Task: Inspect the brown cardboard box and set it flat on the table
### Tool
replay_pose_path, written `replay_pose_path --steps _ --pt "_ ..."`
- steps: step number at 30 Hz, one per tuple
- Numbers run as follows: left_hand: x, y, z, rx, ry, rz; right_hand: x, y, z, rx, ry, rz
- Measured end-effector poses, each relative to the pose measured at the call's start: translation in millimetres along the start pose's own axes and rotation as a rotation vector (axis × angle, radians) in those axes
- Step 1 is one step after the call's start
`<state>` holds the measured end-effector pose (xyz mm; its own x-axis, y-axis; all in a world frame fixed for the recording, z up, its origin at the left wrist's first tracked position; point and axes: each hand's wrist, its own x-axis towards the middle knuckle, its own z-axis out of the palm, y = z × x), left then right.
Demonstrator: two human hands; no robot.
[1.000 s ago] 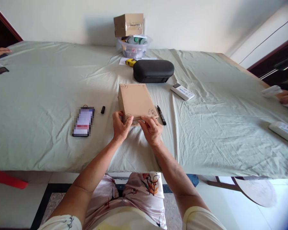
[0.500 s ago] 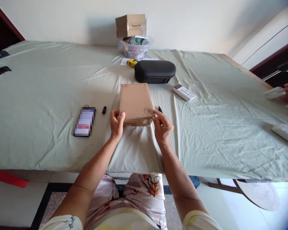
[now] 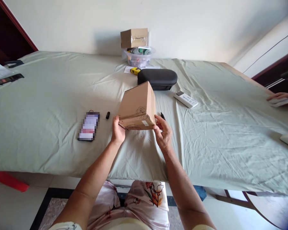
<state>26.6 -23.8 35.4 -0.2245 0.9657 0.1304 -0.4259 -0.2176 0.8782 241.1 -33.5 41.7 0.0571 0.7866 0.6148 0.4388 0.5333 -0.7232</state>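
Observation:
A brown cardboard box [image 3: 134, 103] with scribbled circles near its corners is tilted between my hands, its right side raised. My left hand [image 3: 118, 130] grips the lower left corner, thumb on the edge. At the lower right corner, my right hand [image 3: 163, 132] holds the box with thumb and fingers. Just beyond my right fingers lies a black pen [image 3: 162, 116], partly hidden by the hand. A small black cap [image 3: 107, 115] rests left of the box, and a phone [image 3: 88, 126] with a blurred screen lies farther left.
Behind the box sit a black case [image 3: 157, 79], a yellow tape measure [image 3: 135, 71] and a plastic tub [image 3: 139, 59] under another carton [image 3: 134, 37]. A white device [image 3: 186, 99] lies to the right. Another person's hand [image 3: 284, 98] reaches in at the far right.
The box has gone from lying flat to tilted, its right side lifted. Both my hands have shifted their grip on its near corners. The view has also moved slightly.

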Motion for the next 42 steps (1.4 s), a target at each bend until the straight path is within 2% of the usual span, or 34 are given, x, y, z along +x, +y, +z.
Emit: replay_pose_path --steps 4,7,9,12,14,16,19,22,27,35,42 --pt "-9.1 0.0 9.9 -0.236 -0.062 -0.253 -1.5 -1.1 -1.5 0.073 0.106 -0.021" --pt "-12.5 -11.7 10.2 -0.228 -0.033 -0.313 0.5 -2.7 -4.6 0.083 0.208 -0.054" --pt "-13.2 -19.9 7.9 -0.145 0.027 -0.293 2.2 -3.5 -6.8 0.062 0.232 -0.049" --pt "-13.5 -24.1 4.0 0.116 0.108 -0.172 2.9 -3.2 -7.6 0.01 0.213 -0.025" --pt "-13.9 -19.8 2.9 0.288 0.101 -0.048 2.0 -1.9 -5.7 -0.004 0.189 -0.03" --pt "-14.8 -11.9 3.5 0.359 0.026 0.046 0.3 0.0 -2.6 -0.003 0.143 -0.041" --pt "-16.6 -0.6 6.6 0.367 -0.066 0.086 -2.5 3.3 1.9 0.017 0.079 -0.042" --pt "-17.5 3.8 9.1 0.391 -0.055 0.105 -4.5 6.0 4.3 0.044 0.055 -0.013" --pt "-17.4 2.1 7.9 0.353 -0.09 0.151 -4.7 7.1 5.3 0.094 0.029 0.0" --pt "-18.1 2.5 6.8 0.303 -0.128 0.151 -5.5 8.0 6.0 0.127 0.025 0.005" --pt "-17.8 0.8 6.0 0.348 -0.157 0.183 -6.3 11.2 7.2 0.143 0.01 0.031"
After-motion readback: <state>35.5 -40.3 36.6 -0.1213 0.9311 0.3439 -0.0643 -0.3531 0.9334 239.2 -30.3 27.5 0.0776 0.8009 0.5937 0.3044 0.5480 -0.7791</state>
